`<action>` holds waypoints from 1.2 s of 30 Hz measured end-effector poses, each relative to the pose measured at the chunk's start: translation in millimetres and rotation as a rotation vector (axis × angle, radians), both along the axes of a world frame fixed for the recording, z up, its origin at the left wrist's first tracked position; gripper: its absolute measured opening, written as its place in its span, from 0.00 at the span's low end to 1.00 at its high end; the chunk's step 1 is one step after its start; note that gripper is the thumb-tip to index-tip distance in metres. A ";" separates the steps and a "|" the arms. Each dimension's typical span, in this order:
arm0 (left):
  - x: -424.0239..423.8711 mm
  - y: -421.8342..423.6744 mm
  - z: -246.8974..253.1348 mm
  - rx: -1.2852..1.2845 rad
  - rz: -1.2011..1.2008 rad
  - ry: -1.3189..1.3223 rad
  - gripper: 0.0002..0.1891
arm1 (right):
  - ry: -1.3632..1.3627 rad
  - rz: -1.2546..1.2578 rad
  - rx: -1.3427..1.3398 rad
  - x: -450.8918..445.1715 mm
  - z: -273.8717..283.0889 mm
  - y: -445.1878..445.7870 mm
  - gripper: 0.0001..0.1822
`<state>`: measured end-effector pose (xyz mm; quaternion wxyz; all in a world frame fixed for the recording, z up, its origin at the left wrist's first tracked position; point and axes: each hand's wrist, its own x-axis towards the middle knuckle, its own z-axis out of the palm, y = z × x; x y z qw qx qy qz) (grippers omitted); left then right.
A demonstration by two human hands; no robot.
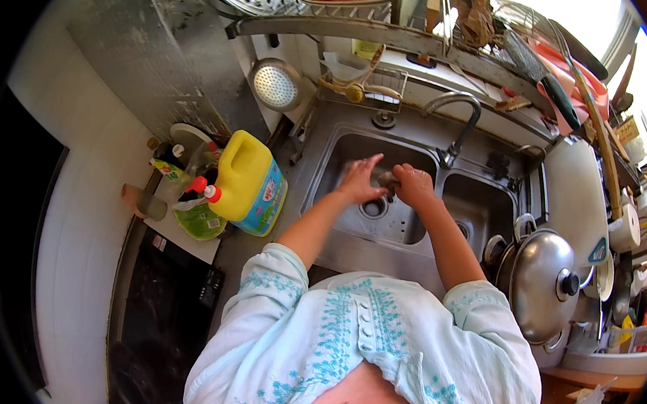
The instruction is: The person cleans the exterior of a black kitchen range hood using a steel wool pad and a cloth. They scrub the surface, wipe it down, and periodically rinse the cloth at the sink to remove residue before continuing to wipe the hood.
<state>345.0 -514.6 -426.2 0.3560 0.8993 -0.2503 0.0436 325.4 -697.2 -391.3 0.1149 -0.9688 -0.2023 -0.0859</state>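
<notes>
Both of my hands are over the left basin of a stainless steel double sink. My left hand has its fingers spread and looks empty, with slight blur on it. Close beside it, my right hand is closed around a small greyish-brown item, mostly hidden by the fingers; what it is cannot be told. Below the hands lies the round drain, with a few dark bits near it. The curved metal faucet stands behind the divider, and no running water can be made out.
A yellow jug with a red pump stands left of the sink. On the right are the second basin, a lidded steel pot and a large pale board. Above the sink runs a loaded metal rack; a perforated ladle hangs at left.
</notes>
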 end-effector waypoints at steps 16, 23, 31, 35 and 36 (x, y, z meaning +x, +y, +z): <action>-2.9 -19.0 -12.1 -1.016 0.104 0.554 0.14 | 0.706 0.028 1.346 7.6 -38.7 11.6 0.21; -20.3 -35.0 6.2 -1.364 -0.003 0.756 0.18 | 1.039 0.069 1.673 -10.5 -23.3 24.0 0.23; -10.1 -8.2 13.1 0.010 -0.010 0.157 0.24 | 1.208 -0.082 1.499 10.8 -50.4 -4.5 0.14; -18.7 5.3 37.2 0.053 -0.019 -0.242 0.27 | 1.364 -0.055 1.453 10.5 -23.8 -11.7 0.10; -17.8 4.8 36.4 0.111 -0.071 -0.366 0.28 | 1.398 -0.040 1.394 11.8 -21.2 -12.6 0.09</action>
